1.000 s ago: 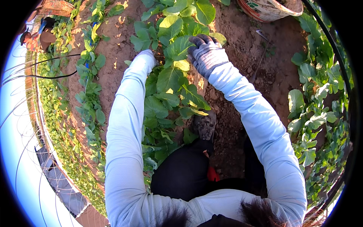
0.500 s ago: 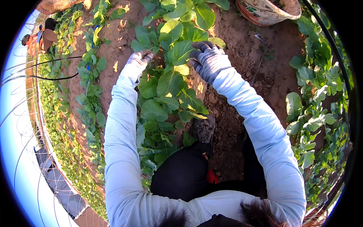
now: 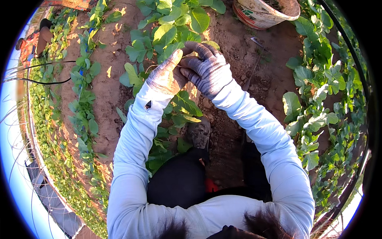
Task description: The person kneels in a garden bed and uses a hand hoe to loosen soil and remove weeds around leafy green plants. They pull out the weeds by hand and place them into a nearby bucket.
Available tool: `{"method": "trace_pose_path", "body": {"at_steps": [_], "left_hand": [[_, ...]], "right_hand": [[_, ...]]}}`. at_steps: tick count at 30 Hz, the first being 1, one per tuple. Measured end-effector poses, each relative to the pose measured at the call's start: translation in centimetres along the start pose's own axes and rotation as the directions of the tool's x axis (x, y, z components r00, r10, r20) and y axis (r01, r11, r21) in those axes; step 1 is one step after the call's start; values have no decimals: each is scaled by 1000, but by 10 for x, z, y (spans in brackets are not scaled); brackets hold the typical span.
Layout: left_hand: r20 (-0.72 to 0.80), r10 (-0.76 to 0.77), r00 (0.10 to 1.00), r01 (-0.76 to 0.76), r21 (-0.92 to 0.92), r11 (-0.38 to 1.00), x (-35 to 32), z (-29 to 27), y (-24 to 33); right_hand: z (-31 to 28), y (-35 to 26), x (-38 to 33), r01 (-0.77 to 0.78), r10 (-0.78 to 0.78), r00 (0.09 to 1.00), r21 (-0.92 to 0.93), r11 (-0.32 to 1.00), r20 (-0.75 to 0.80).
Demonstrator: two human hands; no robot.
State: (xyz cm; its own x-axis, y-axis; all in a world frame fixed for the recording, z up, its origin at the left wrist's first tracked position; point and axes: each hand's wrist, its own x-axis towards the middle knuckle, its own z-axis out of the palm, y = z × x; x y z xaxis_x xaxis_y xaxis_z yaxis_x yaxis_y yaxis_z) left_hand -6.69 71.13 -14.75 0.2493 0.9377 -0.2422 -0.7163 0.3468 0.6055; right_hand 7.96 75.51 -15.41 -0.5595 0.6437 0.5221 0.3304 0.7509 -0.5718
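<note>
Both my hands wear grey knitted gloves and meet over a row of broad-leaved green plants (image 3: 161, 36). My left hand (image 3: 169, 75) has its fingers drawn together close against the right hand. My right hand (image 3: 207, 68) is closed, its fingers curled inward. Whatever sits between the fingertips is hidden by the gloves. A yellowish leaf (image 3: 212, 44) shows just beyond the right knuckles. Lower leaves (image 3: 185, 104) spread out under my wrists.
A stained white bucket (image 3: 254, 18) stands on the soil at the far right. Near it lies a thin tool with a pale tip (image 3: 255, 40). Leafy rows (image 3: 312, 119) run along both sides. Another person (image 3: 32, 44) is at the upper left. My shoe (image 3: 199, 133) rests beside the plants.
My left hand has moved right from the leaves to meet the right hand. The right hand's fingers have curled in more. The whole view has shifted slightly.
</note>
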Motion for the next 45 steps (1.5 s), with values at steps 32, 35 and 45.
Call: {"method": "trace_pose_path", "body": {"at_steps": [32,35,45], "left_hand": [[-248,-431,868,-337,342,-877,-28,7,-172],[-746,-201,635,-260,38,-965,-43,15,-127],[-773,-274,572,-401,28,-916,-92,17,-37]], "right_hand": [[21,105,-150,-916,721,376,113,386,582],[15,98,-143,-911,684,397,175,373,611],[3,111,-174,-868,696,444,78,490,564]]}}
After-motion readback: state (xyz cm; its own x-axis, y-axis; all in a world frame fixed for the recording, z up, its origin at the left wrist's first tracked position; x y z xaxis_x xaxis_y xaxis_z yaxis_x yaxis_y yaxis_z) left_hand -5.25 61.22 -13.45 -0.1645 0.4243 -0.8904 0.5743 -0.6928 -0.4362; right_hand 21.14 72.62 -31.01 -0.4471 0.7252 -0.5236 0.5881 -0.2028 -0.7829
